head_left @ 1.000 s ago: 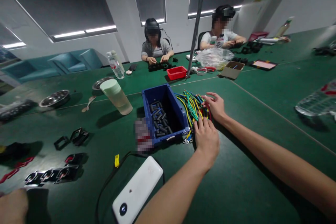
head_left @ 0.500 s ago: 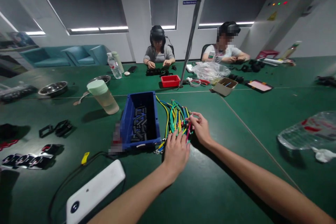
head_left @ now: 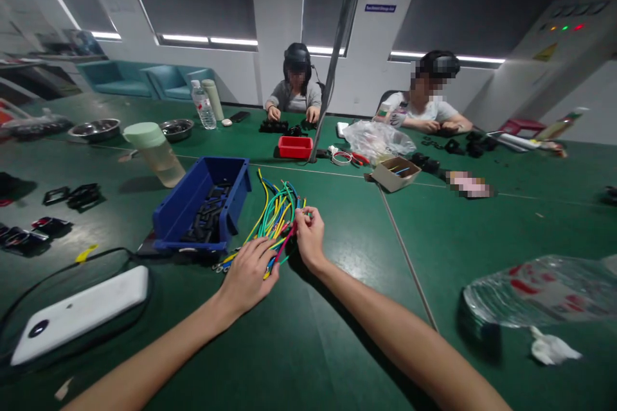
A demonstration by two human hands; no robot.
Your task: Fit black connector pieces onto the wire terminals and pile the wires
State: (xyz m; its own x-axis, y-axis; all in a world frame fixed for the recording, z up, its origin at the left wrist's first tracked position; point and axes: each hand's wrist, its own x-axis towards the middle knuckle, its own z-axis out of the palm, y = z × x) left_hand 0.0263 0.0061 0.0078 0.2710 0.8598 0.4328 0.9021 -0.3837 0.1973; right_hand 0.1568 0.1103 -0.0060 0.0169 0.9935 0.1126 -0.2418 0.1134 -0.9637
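Head view showed both of the person's bare hands at a loose bundle of coloured wires (head_left: 272,215) lying on the green tabletop (head_left: 337,308), just to the right of a blue parts bin (head_left: 193,205). The right hand (head_left: 309,237) had its grip narrowed to a pinch on a single red wire (head_left: 284,245) at the bundle's near right edge. The left hand (head_left: 248,273) lay flat with fingers spread over the near ends of the wires, pressing them to the tabletop rather than clasping anything.

Judging by how things lay, the sorting looked barely begun: nearly all the yellow, green and blue strands sat together in one fan, and only the red one was being drawn apart. No separate pile of pulled wires was visible.

The bin held small dark sleeves or tubes, too small to name more exactly. The ring terminals at the near wire ends were partly covered by the left hand. A white power bank (head_left: 80,313) with a black cable sat at lower left, and a crumpled clear plastic bag (head_left: 540,292) at right ran off the frame edge. Two other people worked at the far side of the tabletop.
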